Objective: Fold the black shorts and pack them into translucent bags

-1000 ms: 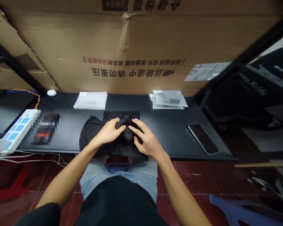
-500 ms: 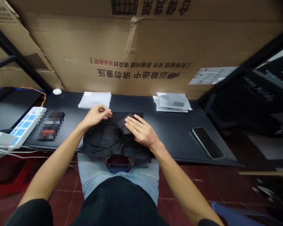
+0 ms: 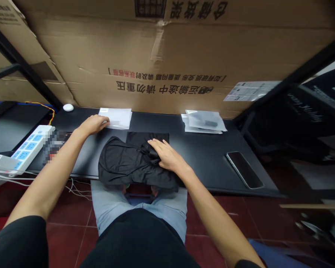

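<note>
A black cloth garment point(image 3: 125, 163), loosely folded and bunched, lies on the black desk point(image 3: 212, 149) at the front edge, above my lap. My right hand point(image 3: 167, 155) rests flat on it with the fingers spread a little, holding nothing. My left hand point(image 3: 93, 124) is away from the cloth, palm down on the desk. Its fingertips reach the edge of a white flat packet point(image 3: 118, 118) at the back of the desk. A darker flat black layer point(image 3: 147, 138) shows behind the bunched cloth.
A second stack of translucent packets point(image 3: 203, 122) lies at the back right, and a phone point(image 3: 244, 169) lies at the right. On the left are a blue-and-white power strip point(image 3: 30, 147), a pixelated object point(image 3: 54, 147) and a white mouse point(image 3: 68, 107). A large cardboard box point(image 3: 156, 48) stands behind the desk.
My left hand has moved left and back, off the cloth to the white packet. My right hand stays on the cloth, and the cloth now lies in a more rounded bunch.
</note>
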`<state>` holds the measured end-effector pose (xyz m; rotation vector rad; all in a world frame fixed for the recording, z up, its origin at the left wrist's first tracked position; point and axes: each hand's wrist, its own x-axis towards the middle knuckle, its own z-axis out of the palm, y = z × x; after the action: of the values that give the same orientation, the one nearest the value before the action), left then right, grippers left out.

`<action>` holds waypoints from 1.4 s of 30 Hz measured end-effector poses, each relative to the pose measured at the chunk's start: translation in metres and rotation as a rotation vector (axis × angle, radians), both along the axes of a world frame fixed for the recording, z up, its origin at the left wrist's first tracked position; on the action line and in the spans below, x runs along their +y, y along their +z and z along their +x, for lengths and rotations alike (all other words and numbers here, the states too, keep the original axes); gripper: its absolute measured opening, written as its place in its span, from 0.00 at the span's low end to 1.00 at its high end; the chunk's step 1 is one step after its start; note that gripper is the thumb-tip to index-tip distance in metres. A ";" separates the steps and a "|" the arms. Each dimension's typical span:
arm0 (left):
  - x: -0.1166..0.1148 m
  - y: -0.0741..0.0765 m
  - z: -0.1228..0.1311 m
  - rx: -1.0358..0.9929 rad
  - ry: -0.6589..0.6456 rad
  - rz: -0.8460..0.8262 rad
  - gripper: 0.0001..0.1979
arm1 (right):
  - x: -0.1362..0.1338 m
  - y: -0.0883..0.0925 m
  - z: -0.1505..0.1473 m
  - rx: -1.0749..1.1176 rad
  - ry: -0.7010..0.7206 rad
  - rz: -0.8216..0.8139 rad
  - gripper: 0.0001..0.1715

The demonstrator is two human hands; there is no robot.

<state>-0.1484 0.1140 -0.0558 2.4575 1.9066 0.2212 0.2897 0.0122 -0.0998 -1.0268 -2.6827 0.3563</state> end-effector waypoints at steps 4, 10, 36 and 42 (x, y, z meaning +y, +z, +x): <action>0.000 0.008 0.001 0.058 -0.034 -0.046 0.09 | 0.003 -0.003 0.000 -0.009 0.014 0.027 0.62; -0.022 0.016 0.026 0.044 -0.034 0.086 0.08 | 0.000 0.009 0.009 0.094 0.010 0.163 0.58; -0.154 0.007 0.179 -0.283 0.087 0.330 0.03 | -0.028 0.021 -0.041 -0.055 -0.330 0.311 0.38; -0.160 0.001 0.192 -0.409 -0.060 0.265 0.08 | -0.018 0.030 -0.051 -0.155 -0.408 0.127 0.34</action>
<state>0.0434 -0.0456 -0.0543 2.3673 1.7167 0.9482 0.2386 -0.0063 -0.0695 -1.5717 -2.4942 0.0267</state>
